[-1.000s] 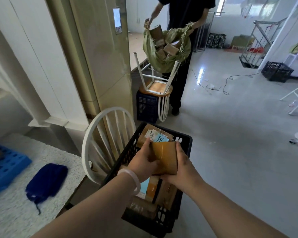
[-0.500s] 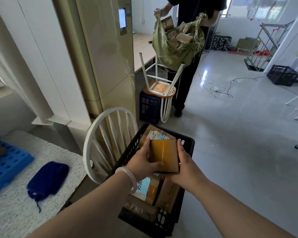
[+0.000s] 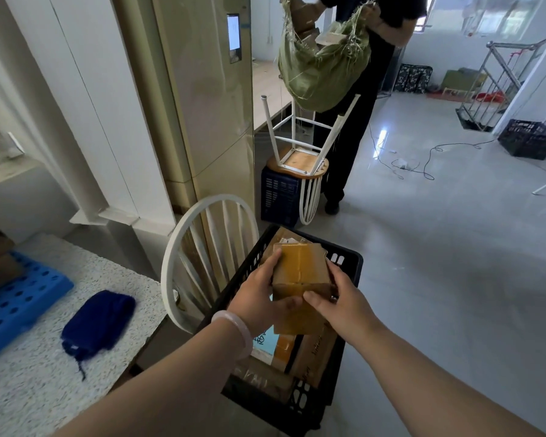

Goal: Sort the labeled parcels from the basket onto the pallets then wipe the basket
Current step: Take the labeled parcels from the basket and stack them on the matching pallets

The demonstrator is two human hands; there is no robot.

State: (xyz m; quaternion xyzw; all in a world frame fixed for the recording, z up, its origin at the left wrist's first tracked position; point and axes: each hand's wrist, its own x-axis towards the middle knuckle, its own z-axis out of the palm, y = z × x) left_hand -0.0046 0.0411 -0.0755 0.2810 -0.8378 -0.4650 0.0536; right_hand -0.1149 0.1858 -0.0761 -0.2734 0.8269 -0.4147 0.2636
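1. Holding: both hands grip one taped brown parcel (image 3: 300, 269), lifted just above the black basket (image 3: 353, 263). Left hand (image 3: 256, 298) wraps its left side with the thumb on the near face. Right hand (image 3: 344, 307) clamps the right side, thumb beside the left thumb.
2. Handling, my read: small cardboard box with stiff walls, probably light. The glossy tape on top could be slippery. I'd keep palms opposed on the bare cardboard sides and stay off the tape.
3. Orientation: taped face points up toward the camera. Long axis seems to run away from the hands, along the tape seam. The lens is wide-angle, so I'm not certain.
4. Label: none visible on the faces I see, so I can't tell the destination yet.
5. Surroundings: more parcels lie directly below the hands in the basket. Blue pallet (image 3: 19, 298) is well off to the left of the left hand. A dark blue cloth (image 3: 98, 320) lies between that hand and the pallet.
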